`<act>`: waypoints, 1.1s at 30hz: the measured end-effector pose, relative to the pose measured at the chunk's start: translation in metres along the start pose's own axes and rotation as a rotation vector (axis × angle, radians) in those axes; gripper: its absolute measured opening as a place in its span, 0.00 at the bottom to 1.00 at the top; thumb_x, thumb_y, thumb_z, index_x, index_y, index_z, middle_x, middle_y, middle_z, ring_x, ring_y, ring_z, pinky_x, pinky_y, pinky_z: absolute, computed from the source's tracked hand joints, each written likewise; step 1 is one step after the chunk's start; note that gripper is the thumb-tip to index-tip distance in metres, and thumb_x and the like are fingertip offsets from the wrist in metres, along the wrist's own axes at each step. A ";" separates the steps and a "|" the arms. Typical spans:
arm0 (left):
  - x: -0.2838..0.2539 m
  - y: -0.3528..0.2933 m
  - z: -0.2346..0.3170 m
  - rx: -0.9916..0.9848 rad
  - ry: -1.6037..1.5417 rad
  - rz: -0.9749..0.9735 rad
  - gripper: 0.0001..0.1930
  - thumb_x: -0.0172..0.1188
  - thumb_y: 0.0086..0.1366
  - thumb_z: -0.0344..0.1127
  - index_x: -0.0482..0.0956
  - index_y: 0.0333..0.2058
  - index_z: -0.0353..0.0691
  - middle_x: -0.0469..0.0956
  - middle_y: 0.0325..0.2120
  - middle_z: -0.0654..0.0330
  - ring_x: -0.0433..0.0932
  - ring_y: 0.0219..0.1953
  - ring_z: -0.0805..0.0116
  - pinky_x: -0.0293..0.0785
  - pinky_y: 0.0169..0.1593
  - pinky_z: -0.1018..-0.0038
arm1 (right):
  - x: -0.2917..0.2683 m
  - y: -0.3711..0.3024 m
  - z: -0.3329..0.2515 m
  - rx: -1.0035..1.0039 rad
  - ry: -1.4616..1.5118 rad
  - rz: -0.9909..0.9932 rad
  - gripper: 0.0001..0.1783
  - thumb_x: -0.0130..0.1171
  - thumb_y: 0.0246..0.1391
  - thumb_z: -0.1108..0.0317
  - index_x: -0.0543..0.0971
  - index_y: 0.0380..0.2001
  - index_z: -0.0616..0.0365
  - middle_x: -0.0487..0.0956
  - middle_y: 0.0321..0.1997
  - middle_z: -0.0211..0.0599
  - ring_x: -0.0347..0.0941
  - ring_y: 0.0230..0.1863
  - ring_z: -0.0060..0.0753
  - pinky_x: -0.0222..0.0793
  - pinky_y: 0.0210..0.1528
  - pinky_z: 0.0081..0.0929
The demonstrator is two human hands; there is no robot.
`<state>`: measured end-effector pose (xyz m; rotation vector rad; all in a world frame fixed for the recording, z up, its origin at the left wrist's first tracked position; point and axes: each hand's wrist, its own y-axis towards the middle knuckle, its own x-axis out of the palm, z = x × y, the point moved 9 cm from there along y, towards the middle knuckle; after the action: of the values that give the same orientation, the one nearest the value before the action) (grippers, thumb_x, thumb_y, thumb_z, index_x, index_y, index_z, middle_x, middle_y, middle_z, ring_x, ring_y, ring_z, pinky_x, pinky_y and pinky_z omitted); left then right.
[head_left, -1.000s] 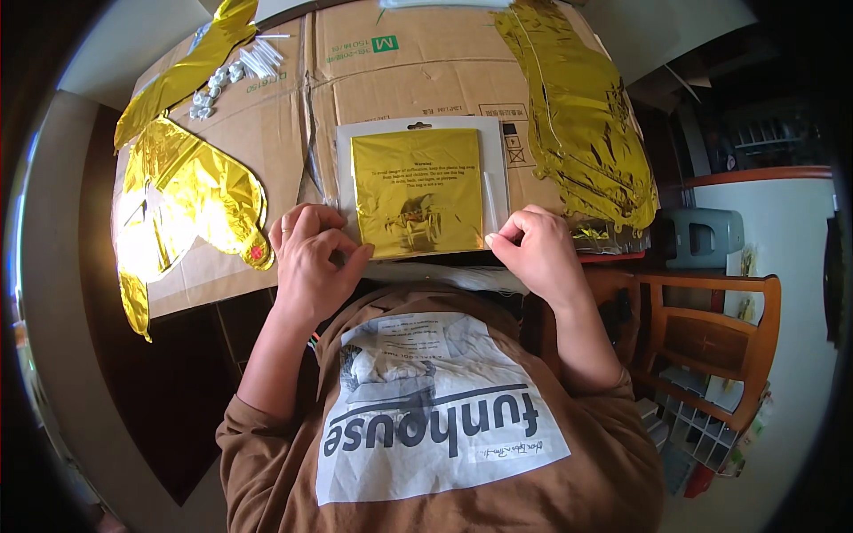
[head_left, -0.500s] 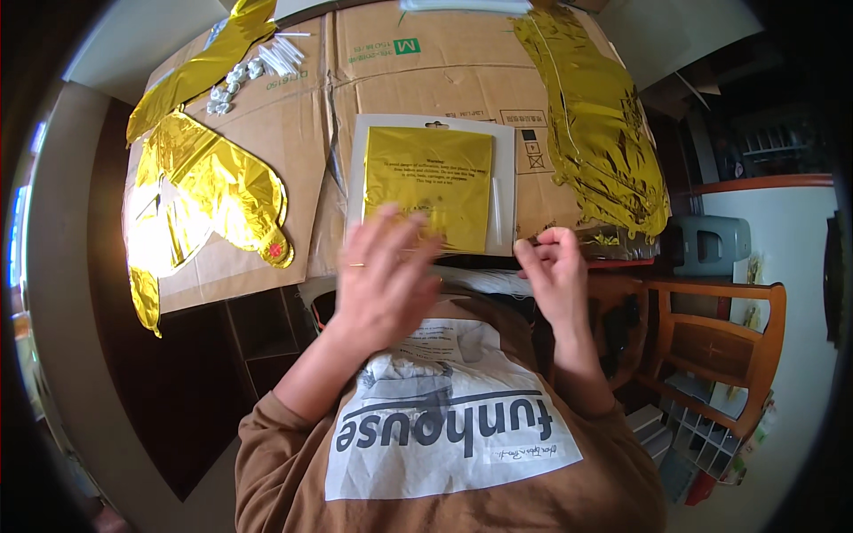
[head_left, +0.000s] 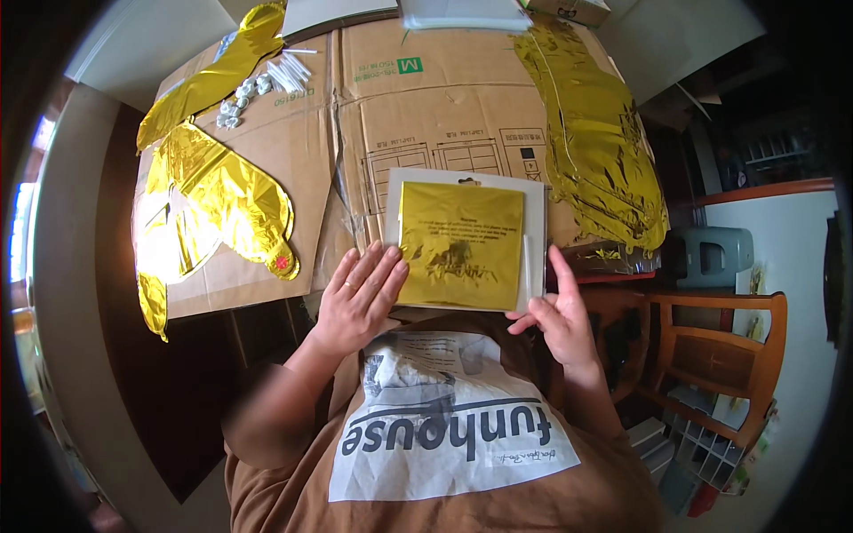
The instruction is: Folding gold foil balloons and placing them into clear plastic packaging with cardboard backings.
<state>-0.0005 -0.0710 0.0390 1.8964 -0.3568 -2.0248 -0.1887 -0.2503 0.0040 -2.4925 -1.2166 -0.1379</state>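
Note:
A flat pack of folded gold foil (head_left: 462, 244) with a whitish border overlaps the near edge of the cardboard. A thin white straw (head_left: 528, 266) lies inside along its right side. My left hand (head_left: 357, 302) rests against the pack's left edge, fingers stretched out side by side, a ring on one of them. At the lower right corner my right hand (head_left: 564, 324) grips the pack, thumb in front, index finger pointing up along the side and the other fingers partly beneath.
Cardboard (head_left: 453, 102) covers the table. On its left lie a shiny gold foil balloon (head_left: 222, 191), white sticks (head_left: 289, 71) and small white bundles (head_left: 235, 108). Flattened gold foil (head_left: 595, 133) stretches along the right. A wooden chair (head_left: 720, 355) and grey stool (head_left: 715, 258) stand right.
The pack has come nearer to me and slightly right. My left hand has moved off its front to the left edge. My right hand has gone from a pinch beside it to holding its corner.

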 end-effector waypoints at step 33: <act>-0.007 0.104 -0.096 -0.458 -1.132 0.232 0.22 0.55 0.74 0.31 0.65 0.63 0.35 0.78 0.47 0.61 0.75 0.48 0.72 0.71 0.55 0.72 | -0.005 0.129 -0.147 -0.518 0.232 0.129 0.10 0.62 0.66 0.60 0.85 0.42 0.52 0.72 0.23 0.10 0.54 0.19 0.02 0.44 0.18 0.10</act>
<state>0.1038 -0.1576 0.0808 0.3042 -0.3000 -2.5094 -0.0809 -0.3797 0.1036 -2.8690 -1.0154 -0.7734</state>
